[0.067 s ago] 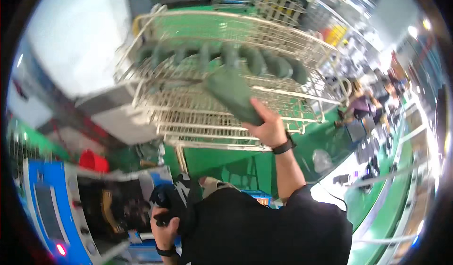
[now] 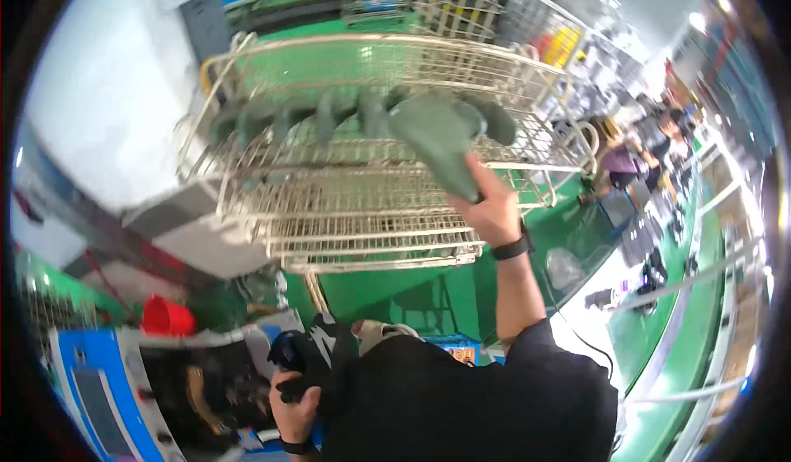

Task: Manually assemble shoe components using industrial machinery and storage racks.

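My right hand [image 2: 494, 207] grips the narrow end of a grey-green, rounded flat piece [image 2: 435, 128], shaped somewhat like a shoe part. Its wide end lies over a row of similar grey-green pieces [image 2: 325, 118] standing along the wire rack [image 2: 354, 198]. Whether it touches them I cannot tell. Low on the left, close to my body, my left hand [image 2: 294, 408] is closed around a black thing with white marks [image 2: 317, 351]; its kind does not show.
At lower left stands a blue and white machine [image 2: 95, 380] with a dark interior, and a red bucket [image 2: 167, 315] behind it. Wire cages [image 2: 461, 9] are beyond the rack. Seated people [image 2: 630, 161] work by a long line at right. A cable [image 2: 577, 322] hangs near my right arm.
My right hand has moved right with the grey-green piece, whose wide end has risen over the row. The whole view has shifted slightly. My left hand keeps its hold.
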Available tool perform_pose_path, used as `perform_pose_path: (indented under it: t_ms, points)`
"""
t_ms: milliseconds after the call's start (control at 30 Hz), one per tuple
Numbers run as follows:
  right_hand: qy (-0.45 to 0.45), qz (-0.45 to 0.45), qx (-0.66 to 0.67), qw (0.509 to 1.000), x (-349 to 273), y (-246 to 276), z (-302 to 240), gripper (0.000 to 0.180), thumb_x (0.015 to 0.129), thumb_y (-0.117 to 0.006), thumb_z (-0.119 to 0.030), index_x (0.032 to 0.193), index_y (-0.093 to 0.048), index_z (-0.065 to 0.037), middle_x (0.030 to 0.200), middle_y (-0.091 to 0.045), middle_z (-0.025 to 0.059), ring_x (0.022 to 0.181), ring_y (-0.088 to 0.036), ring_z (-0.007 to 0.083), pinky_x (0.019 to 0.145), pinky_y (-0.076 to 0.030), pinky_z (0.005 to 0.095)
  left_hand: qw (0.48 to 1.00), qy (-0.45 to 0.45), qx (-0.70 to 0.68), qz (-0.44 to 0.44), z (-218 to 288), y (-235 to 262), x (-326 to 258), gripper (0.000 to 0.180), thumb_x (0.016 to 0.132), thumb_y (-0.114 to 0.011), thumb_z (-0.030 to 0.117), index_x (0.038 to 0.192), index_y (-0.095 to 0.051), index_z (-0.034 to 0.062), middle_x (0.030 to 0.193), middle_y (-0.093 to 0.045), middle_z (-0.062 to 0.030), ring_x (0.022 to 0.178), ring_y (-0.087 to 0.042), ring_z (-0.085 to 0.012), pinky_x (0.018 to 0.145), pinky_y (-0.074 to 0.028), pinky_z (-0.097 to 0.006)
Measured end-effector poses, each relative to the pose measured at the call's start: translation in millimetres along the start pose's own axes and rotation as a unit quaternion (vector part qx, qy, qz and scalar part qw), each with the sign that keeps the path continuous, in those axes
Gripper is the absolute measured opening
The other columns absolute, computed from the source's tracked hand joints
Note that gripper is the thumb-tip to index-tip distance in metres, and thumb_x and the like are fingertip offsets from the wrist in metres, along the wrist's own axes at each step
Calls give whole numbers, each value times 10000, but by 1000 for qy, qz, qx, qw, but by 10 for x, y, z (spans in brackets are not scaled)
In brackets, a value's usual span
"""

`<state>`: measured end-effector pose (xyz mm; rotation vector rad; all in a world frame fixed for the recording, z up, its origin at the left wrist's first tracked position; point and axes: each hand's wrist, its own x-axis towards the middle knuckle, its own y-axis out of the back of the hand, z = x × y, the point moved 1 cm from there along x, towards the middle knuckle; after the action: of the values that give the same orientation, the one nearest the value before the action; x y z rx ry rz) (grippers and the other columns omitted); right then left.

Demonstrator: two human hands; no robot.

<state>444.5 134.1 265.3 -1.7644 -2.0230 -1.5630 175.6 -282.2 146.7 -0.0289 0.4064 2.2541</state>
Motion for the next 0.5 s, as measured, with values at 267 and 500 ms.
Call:
perform_pose_path:
  t_ms: [267, 500]
  points:
    - [-311, -85, -225, 919, 1233, 1474, 2141, 740, 671, -804, -366, 1209, -616, 105, 1065, -693, 314, 974, -689, 395, 890, -534, 428, 991, 72, 67, -93, 472, -726, 938, 442, 792, -830, 263, 1073, -618, -3, 930, -593, -54, 909, -568, -192, 833, -464, -340]
    - [-206, -331, -232, 891, 1998, 923, 2770, 756, 584, -767, -487, 1219, -716, -79, 1026, -737, 215, 932, -699, 359, 871, -535, 430, 976, 152, -116, -102, 396, -879, 1231, 210, 882, -771, 146, 1043, -671, 55, 1027, -656, -43, 906, -561, -189, 819, -465, -421]
